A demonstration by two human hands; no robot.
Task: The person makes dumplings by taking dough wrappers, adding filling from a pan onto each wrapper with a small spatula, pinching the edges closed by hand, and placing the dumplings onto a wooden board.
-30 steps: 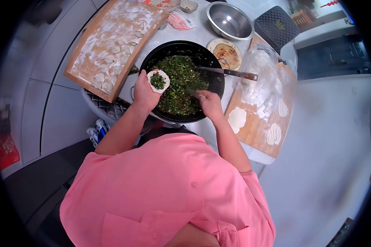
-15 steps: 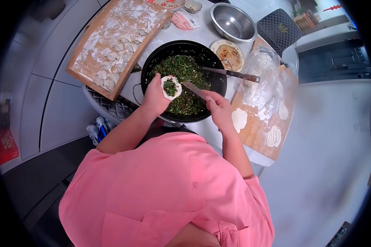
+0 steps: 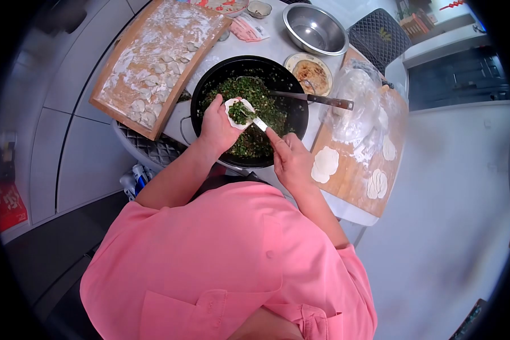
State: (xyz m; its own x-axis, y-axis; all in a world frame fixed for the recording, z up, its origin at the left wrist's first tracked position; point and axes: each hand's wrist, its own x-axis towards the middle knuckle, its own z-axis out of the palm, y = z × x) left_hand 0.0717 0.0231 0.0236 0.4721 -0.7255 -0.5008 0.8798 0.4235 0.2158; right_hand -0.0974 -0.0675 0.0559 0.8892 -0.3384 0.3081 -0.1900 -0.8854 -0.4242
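Observation:
My left hand (image 3: pixel 218 126) cups a round white dumpling wrapper (image 3: pixel 233 120) over the black pot (image 3: pixel 196 107). A heap of chopped green filling (image 3: pixel 241 111) lies on the wrapper. In my right hand (image 3: pixel 292 158) is a flat metal spreader (image 3: pixel 260 123), its handle hidden by my fingers and its tip touching the filling on the wrapper. Below both hands, the pot holds a lot of the same green filling (image 3: pixel 255 146). A long-handled utensil (image 3: pixel 323 100) rests across the pot's right rim.
Several folded dumplings (image 3: pixel 147 107) lie on a floured board (image 3: pixel 119 85) at left. To the right, flat wrappers (image 3: pixel 325 164) and a plastic bag (image 3: pixel 357 107) lie on another wooden board (image 3: pixel 351 190). Behind the pot are a steel bowl (image 3: pixel 316 28) and a plate with a browned flatbread (image 3: pixel 311 77).
The spreader's tip has moved from above the pot, just right of the wrapper, onto the filling in the wrapper. My right hand has turned and shifted slightly down.

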